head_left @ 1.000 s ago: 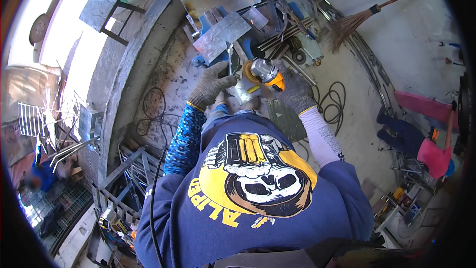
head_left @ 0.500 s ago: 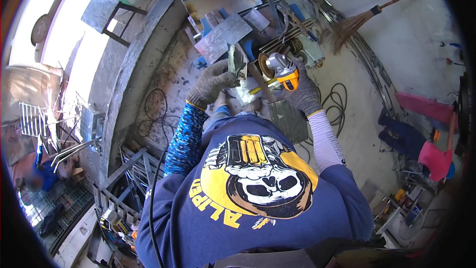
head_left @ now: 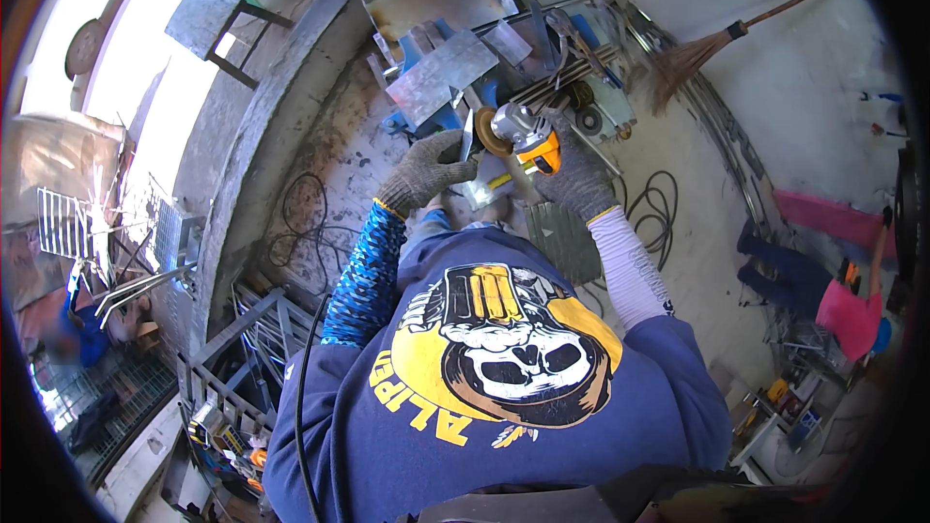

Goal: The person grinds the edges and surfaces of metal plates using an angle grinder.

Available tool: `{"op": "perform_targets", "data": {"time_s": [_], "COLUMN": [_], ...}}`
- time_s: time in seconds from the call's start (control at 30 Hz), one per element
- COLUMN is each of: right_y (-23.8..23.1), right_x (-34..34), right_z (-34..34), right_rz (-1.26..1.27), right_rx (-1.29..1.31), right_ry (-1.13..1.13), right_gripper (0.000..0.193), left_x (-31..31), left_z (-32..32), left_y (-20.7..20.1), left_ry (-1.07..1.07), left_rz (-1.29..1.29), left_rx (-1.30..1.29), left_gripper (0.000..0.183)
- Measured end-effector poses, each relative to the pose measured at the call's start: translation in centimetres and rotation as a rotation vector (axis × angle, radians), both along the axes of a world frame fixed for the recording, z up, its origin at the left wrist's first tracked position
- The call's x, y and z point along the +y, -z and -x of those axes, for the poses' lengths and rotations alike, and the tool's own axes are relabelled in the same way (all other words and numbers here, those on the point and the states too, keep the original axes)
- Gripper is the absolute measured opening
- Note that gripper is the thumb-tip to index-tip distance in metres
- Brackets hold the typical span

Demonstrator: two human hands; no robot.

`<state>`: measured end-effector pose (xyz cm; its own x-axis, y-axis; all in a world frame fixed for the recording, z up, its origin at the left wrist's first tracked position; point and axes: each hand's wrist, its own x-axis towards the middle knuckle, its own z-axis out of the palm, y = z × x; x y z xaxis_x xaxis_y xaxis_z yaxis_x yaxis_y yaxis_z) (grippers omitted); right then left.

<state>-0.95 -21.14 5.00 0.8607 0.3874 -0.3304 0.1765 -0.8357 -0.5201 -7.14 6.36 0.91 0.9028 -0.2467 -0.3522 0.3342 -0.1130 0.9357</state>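
Note:
My left hand (head_left: 426, 172), in a grey knitted glove, grips a small piece of sheet metal (head_left: 468, 134) that stands nearly edge-on. Wrapped round a yellow and silver angle grinder (head_left: 533, 138) is my gloved right hand (head_left: 581, 177). The grinder's brown disc (head_left: 492, 132) faces the metal piece and sits very close to it; whether they touch I cannot tell. Below, between my hands, lie a shiny metal scrap (head_left: 477, 196) and a yellow strip (head_left: 500, 180). My right fingers are partly hidden behind the tool.
Ahead lie a flat metal sheet (head_left: 442, 76), a shallow metal tray (head_left: 436, 0) and several rods. A broom (head_left: 693, 63) leans at the right. Black cable (head_left: 659, 218) coils on the floor. A metal stool (head_left: 205, 24) stands far left. One person in pink (head_left: 848, 315) is at the right, another in blue (head_left: 82, 334) at the left.
The grinder has shifted left, bringing its disc up close to the metal piece. The piece has turned from showing its broad face to nearly edge-on.

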Motion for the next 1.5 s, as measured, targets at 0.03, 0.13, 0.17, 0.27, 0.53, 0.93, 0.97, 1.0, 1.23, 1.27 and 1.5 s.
{"op": "perform_targets", "data": {"time_s": [0.03,0.13,0.17,0.27,0.53,0.93,0.97,1.0,1.23,1.27,1.5], "right_y": [-0.3,-0.6,-0.3,-0.6,2.6,2.9,3.2,3.4,1.7,0.9,2.1], "right_x": [0.2,0.3,-0.1,-0.5,-3.3,-3.0,-3.3,-3.6,-2.9,-2.3,-2.5], "right_z": [0.2,1.1,1.3,1.6,1.2,1.4,1.3,1.2,1.0,1.0,1.0], "right_rz": [0.008,0.030,0.051,0.106,-0.563,-0.639,-0.638,-0.629,-0.304,-0.304,-0.058], "right_rx": [-0.012,-0.022,0.019,0.164,0.394,0.427,0.428,0.380,0.023,0.026,-0.264], "right_ry": [-0.009,-0.025,-0.047,-0.038,0.126,0.159,0.156,0.144,0.063,0.060,0.066], "right_gripper": [0.088,0.091,0.091,0.098,0.108,0.103,0.103,0.104,0.103,0.103,0.098], "left_x": [0.1,0.6,0.8,1.3,0.9,0.5,0.7,0.8,1.6,1.9,0.0], "left_z": [0.0,0.1,0.2,0.4,-0.2,0.2,0.3,0.3,0.1,0.2,0.2], "left_y": [0.2,0.4,0.4,-0.4,-1.7,-0.6,-0.2,-0.1,0.4,1.2,-0.5], "left_ry": [-0.014,-0.069,-0.101,-0.171,-0.131,-0.256,-0.289,-0.290,-0.278,-0.251,-0.324], "left_rz": [0.013,0.059,0.094,0.184,-0.043,0.069,0.082,0.082,0.209,0.197,0.258], "left_rx": [0.020,0.004,-0.030,0.010,0.042,0.073,0.046,0.047,0.148,0.206,0.190], "left_gripper": [0.046,0.042,0.038,0.035,0.037,0.033,0.033,0.033,0.031,0.031,0.034]}}
